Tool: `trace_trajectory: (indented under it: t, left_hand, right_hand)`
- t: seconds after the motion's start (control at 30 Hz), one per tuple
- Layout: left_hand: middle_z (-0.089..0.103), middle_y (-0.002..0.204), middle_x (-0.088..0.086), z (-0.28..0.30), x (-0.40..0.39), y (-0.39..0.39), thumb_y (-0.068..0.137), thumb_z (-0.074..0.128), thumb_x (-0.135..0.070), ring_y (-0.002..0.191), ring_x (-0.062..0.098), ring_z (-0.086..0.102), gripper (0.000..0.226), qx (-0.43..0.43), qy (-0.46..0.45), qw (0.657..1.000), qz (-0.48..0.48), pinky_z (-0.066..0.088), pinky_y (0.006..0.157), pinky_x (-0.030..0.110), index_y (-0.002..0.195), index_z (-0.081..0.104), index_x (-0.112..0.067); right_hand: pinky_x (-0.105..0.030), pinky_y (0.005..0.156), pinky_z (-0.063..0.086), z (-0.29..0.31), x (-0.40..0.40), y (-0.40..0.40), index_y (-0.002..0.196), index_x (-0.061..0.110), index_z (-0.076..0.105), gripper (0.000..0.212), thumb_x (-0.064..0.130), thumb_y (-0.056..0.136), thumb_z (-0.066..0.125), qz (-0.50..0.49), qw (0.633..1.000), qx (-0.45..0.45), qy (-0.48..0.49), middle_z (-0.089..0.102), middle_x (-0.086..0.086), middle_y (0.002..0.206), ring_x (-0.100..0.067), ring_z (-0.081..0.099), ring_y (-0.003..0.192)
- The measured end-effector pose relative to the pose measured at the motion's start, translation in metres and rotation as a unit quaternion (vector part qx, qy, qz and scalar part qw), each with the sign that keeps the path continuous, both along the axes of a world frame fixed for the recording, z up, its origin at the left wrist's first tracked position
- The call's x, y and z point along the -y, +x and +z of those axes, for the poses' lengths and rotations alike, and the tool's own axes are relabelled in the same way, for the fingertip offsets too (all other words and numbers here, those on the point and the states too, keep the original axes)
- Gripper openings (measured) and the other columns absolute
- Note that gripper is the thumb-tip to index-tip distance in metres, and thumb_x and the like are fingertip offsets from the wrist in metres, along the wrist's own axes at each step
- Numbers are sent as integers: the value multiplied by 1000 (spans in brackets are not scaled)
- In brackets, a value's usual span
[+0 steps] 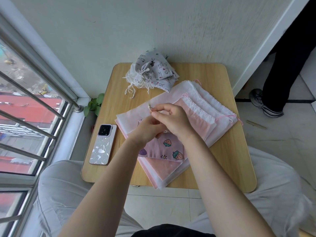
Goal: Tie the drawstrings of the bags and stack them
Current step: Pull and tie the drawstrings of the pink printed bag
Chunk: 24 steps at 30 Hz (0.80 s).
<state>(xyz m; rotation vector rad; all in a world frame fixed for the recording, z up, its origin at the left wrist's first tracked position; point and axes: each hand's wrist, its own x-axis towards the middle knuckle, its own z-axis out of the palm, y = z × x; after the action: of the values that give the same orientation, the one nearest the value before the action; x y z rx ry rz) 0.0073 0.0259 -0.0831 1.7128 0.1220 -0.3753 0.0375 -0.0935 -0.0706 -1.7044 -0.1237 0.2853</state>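
We sit at a small wooden table pushed against the wall, and most of its top is taken by a spread of flat pink and white bags, fanned so that their gathered mouths and pink cords lie toward the right edge, probably waiting their turn. At the far edge a heap of grey printed bags rests with mouths cinched and white cords trailing, which we judge to be the finished stack, kept out of the way of the work. A phone lies face down near the left edge, apart from the fabric. Nearest us, the strawberry bag lies on top of the flat pile, its mouth under our hands so the cords are in reach. Our right hand has its fingers curled, pinching the drawstring end and holding it up and leftward. Our left hand is curled just beneath it, seemingly holding the other cord, though that grip is hidden.
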Motion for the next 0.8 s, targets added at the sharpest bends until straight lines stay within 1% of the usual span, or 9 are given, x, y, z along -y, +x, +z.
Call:
trace_trajectory:
  t: [0.1, 0.13, 0.2, 0.3, 0.4, 0.47, 0.63, 0.73, 0.8]
  left_hand:
    - [53, 57, 5, -6, -4, -2, 101, 52, -26, 48, 12, 38, 32, -16, -21, 999, 36, 31, 50, 23, 81, 65, -4]
    - [57, 59, 5, -6, -6, -2, 102, 49, -31, 47, 12, 38, 37, -23, -36, 998, 44, 29, 49, 23, 87, 67, -3]
    - [68, 74, 11, -6, -9, -1, 103, 43, -35, 48, 13, 39, 42, -42, -72, 995, 59, 28, 47, 23, 99, 69, -2]
    - [69, 91, 23, -8, -11, 2, 103, 40, -39, 51, 15, 42, 43, -51, -105, 991, 64, 25, 51, 29, 93, 68, -7]
    - [67, 86, 23, -8, -12, 2, 103, 39, -39, 53, 18, 44, 43, -50, -110, 990, 76, 25, 52, 30, 86, 66, -10]
    - [66, 80, 18, -6, -13, 2, 105, 37, -35, 52, 18, 45, 41, -54, -110, 989, 86, 28, 51, 29, 86, 63, -11]
    - [66, 76, 12, -2, -13, 3, 104, 39, -31, 56, 20, 53, 35, -51, -70, 992, 90, 35, 48, 25, 93, 64, -9]
    - [65, 79, 8, -1, -15, 5, 103, 43, -29, 62, 19, 58, 33, -42, -71, 983, 166, 39, 52, 25, 90, 66, -9]
    - [66, 78, 5, 0, -18, 7, 102, 44, -25, 67, 20, 59, 31, -29, -101, 971, 214, 42, 57, 28, 88, 67, -9]
  right_hand:
    - [-30, 71, 57, -1, 4, 3, 100, 26, 62, 23, 10, 96, 46, -22, 1000, -11, -6, 70, 4, 89, -9, 68, 80]
    - [-32, 69, 58, -2, 7, 3, 103, 24, 56, 23, 8, 97, 41, -31, 999, -35, 11, 71, 0, 94, -11, 70, 82]
    - [-23, 63, 56, -4, 15, 3, 111, 17, 54, 22, 8, 100, 38, -8, 998, -67, -9, 69, -1, 98, -8, 69, 80]
    - [-16, 63, 51, -7, 20, 0, 107, 8, 66, 25, 12, 100, 42, 65, 993, -69, -72, 67, 2, 82, -6, 63, 73]
    - [-15, 56, 44, -7, 25, -1, 91, -5, 65, 28, 13, 99, 44, 84, 990, -76, -83, 60, 0, 68, -6, 55, 58]
    - [-18, 56, 43, -6, 29, -1, 85, 1, 67, 25, 13, 97, 49, 99, 988, -61, -98, 61, 2, 66, -9, 54, 59]
    - [-20, 54, 47, -6, 32, -1, 86, 17, 68, 12, 6, 90, 65, 64, 991, -49, -111, 67, -2, 66, -10, 61, 55]
    - [-24, 55, 50, -1, 36, 0, 86, 12, 70, 6, 8, 88, 66, 55, 990, -71, -108, 72, -11, 76, -14, 64, 58]
    - [-25, 62, 51, 1, 39, 1, 88, 10, 72, 5, 13, 86, 69, 92, 983, -69, -142, 73, -8, 82, -13, 66, 66]
